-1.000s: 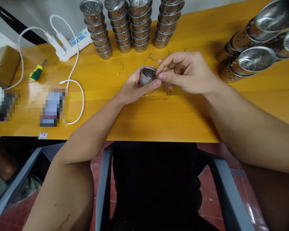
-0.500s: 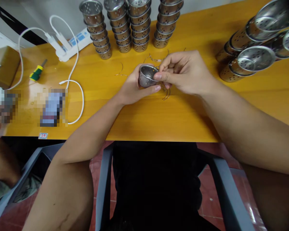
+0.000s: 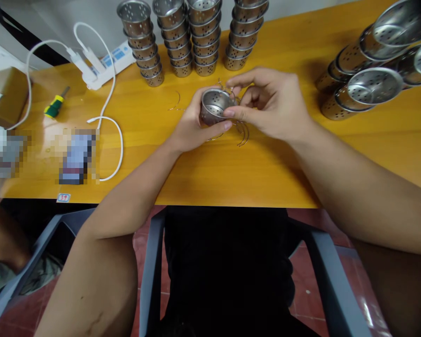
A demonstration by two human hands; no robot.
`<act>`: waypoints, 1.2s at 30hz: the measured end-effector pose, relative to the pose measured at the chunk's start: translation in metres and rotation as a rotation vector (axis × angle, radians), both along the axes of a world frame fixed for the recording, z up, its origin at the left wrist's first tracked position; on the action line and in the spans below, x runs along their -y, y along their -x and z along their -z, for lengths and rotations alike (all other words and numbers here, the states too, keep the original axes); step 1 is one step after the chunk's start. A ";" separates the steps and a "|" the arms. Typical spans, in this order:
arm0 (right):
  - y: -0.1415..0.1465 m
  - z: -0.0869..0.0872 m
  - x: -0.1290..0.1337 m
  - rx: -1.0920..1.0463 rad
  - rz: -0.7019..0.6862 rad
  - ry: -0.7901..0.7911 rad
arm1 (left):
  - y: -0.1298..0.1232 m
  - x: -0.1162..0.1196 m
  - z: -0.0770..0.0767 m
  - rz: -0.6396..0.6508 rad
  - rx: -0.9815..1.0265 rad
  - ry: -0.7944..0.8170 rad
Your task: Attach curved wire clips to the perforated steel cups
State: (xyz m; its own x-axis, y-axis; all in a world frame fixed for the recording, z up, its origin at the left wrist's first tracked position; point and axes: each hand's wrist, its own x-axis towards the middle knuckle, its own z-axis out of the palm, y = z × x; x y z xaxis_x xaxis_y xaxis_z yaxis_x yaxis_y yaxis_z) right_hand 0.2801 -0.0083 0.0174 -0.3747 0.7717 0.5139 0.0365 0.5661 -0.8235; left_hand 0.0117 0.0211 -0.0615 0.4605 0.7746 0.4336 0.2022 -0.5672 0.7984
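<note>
My left hand [image 3: 192,124] is wrapped round a small perforated metal cup [image 3: 215,104], its opening tilted up toward me. At the cup's right rim is my right hand [image 3: 266,100], thumb against the rim and index finger stretched over it, the other fingers curled. Thin wire shows between those fingers and the cup, but whether they grip it is too small to tell. Several thin curved wires [image 3: 243,135] lie on the table below and beside the hands, and another wire [image 3: 177,99] lies to the left.
Stacks of perforated cups [image 3: 147,51] stand along the back, with larger stacks [image 3: 365,89] at the right. On the left are a power strip [image 3: 108,68], white cables, a screwdriver [image 3: 55,105], a phone [image 3: 77,157] and a cardboard box [image 3: 10,96]. A person's arm [image 3: 3,229] shows at far left.
My right index finger has lifted and stretched out from its pinch at the rim. The cup has turned slightly in my left hand. The person's hand at far left has drawn back.
</note>
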 end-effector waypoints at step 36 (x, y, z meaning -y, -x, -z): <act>0.006 0.000 0.016 0.304 0.078 -0.095 | 0.003 0.006 -0.001 0.053 -0.059 -0.181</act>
State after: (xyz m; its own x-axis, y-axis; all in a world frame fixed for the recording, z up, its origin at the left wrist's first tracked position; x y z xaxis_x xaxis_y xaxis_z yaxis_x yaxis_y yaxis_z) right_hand 0.2744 -0.0247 0.0178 -0.4633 0.7582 0.4588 0.3192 0.6257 -0.7118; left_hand 0.0088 0.0155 -0.0609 0.5271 0.6609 0.5342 0.2123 -0.7111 0.6702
